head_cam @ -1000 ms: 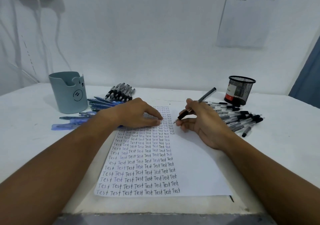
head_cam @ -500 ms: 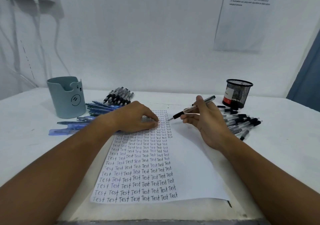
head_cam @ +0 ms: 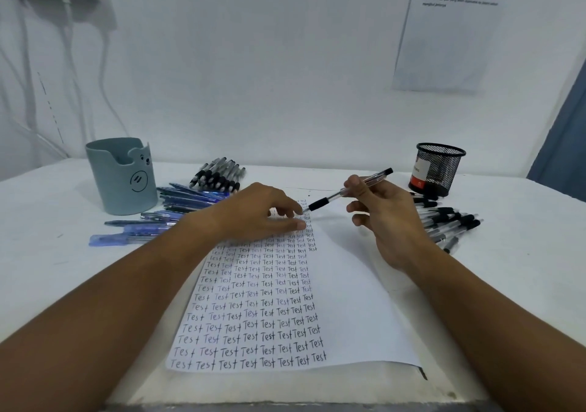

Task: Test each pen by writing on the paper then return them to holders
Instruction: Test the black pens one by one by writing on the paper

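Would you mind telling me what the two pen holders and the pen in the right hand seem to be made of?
The black holder looks like matte wire mesh, likely metal: light shows through its wall. The grey-blue holder looks like smooth moulded plastic, opaque, with a bear face formed in it. The pen in the right hand seems clear glossy plastic with a dull black grip, perhaps rubber.

The paper (head_cam: 342,300) is matt white. The pen (head_cam: 352,188) has a clear glossy plastic barrel and a black grip. One holder (head_cam: 439,170) is black wire mesh; the other holder (head_cam: 122,177) is smooth matt grey-blue plastic. The surface (head_cam: 523,253) looks matt white.
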